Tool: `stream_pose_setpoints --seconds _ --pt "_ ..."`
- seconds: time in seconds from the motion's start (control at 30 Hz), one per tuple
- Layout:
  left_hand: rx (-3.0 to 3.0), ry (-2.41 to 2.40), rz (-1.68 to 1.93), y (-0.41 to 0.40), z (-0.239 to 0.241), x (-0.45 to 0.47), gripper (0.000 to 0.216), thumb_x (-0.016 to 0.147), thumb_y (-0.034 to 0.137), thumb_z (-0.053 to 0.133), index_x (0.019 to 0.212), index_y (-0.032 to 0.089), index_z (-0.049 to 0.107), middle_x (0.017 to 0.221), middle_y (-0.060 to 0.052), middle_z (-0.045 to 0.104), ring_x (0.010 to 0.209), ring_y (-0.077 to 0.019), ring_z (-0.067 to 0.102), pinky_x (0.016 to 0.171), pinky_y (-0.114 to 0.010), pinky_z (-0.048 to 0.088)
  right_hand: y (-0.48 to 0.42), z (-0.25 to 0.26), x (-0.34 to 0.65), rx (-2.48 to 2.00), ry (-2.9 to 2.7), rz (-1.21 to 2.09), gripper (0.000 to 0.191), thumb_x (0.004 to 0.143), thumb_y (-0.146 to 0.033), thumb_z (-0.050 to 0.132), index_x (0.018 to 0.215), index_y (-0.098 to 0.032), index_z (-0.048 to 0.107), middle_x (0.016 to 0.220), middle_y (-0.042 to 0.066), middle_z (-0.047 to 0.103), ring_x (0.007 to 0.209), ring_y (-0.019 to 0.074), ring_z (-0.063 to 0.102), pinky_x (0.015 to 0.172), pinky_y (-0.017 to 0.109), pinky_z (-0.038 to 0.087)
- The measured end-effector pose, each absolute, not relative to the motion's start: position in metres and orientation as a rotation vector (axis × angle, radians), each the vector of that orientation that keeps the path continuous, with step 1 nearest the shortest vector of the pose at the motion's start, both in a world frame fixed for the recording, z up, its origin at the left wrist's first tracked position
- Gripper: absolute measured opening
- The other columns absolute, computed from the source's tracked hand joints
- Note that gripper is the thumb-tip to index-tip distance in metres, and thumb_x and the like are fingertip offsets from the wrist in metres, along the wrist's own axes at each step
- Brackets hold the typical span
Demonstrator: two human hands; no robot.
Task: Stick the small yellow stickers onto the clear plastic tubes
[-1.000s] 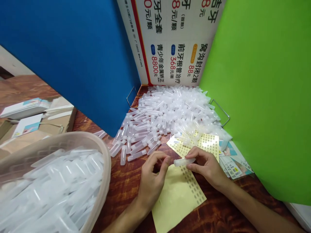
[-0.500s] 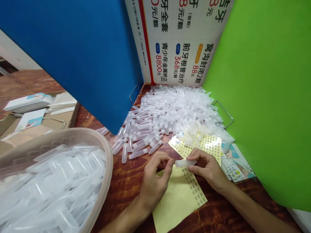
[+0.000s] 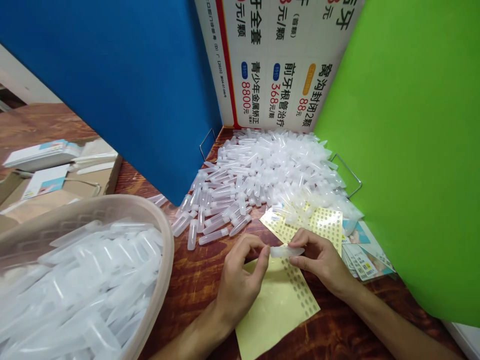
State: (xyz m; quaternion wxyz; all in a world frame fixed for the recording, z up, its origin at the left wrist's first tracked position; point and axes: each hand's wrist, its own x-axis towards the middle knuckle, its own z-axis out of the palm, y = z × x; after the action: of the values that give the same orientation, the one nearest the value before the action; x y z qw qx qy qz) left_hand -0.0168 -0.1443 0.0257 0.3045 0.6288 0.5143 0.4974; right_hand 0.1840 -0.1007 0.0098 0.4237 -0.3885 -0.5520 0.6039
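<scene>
A small translucent plastic tube (image 3: pixel 281 251) is held level above the yellow sticker sheet (image 3: pixel 275 300). My right hand (image 3: pixel 318 257) pinches it between thumb and fingers near its tapered right end. At its left end, the thumb and forefinger of my left hand (image 3: pixel 243 270) are closed in a pinch; any small sticker between them is hidden. Small grey round stickers run down the sheet's right side, while much of its left is bare. Behind my hands a second sticker sheet (image 3: pixel 326 225) lies partly under a big pile of similar tubes (image 3: pixel 277 165).
A plastic basket (image 3: pixel 167 240) full of larger white tubes stands at the left. Blue (image 3: pixel 150 100) and green (image 3: pixel 405 150) panels flank the pile, with a printed board (image 3: pixel 258 100) behind. Printed cards (image 3: pixel 362 260) lie right; a cardboard box (image 3: pixel 108 180) sits far left.
The camera view has shifted slightly. Both hands stay at the tube in almost the same place, with the tube sitting a touch more level.
</scene>
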Motion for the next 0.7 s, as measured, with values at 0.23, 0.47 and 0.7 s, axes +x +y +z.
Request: stream_pose_setpoints --seconds 0.23,0.47,0.7 --pt "1.674 1.34 1.307 -0.143 0.0227 -0.0173 0.015 0.098 0.024 0.055 0.085 0.019 0.059 0.083 -0.003 0.061 0.077 -0.0151 0.058 0.067 -0.026 0.045 -0.1006 0.0076 0.1846 -0.945 -1.365 1.512 0.024 0.073 -0.035 0.088 0.082 -0.023 0.069 0.085 0.001 0.06 0.082 0.0178 0.06 0.074 0.029 0.049" --pt "1.693 1.333 1.292 -0.1412 0.0237 -0.0162 0.014 0.098 0.026 0.055 0.087 0.019 0.06 0.084 -0.003 0.062 0.078 -0.0153 0.059 0.068 -0.026 0.045 -0.0995 0.0067 0.1851 -0.905 -1.342 1.553 0.021 0.073 -0.028 0.087 0.083 -0.024 0.07 0.089 0.001 0.06 0.086 0.0165 0.06 0.078 0.027 0.05" --pt "1.683 1.336 1.295 -0.1417 0.0216 -0.0166 0.015 0.099 0.026 0.054 0.087 0.019 0.06 0.085 -0.002 0.062 0.079 -0.0152 0.059 0.068 -0.026 0.045 -0.0997 0.0047 0.1855 -0.892 -1.33 1.565 0.019 0.073 -0.025 0.087 0.084 -0.024 0.071 0.09 0.001 0.06 0.088 0.0165 0.061 0.079 0.027 0.05"
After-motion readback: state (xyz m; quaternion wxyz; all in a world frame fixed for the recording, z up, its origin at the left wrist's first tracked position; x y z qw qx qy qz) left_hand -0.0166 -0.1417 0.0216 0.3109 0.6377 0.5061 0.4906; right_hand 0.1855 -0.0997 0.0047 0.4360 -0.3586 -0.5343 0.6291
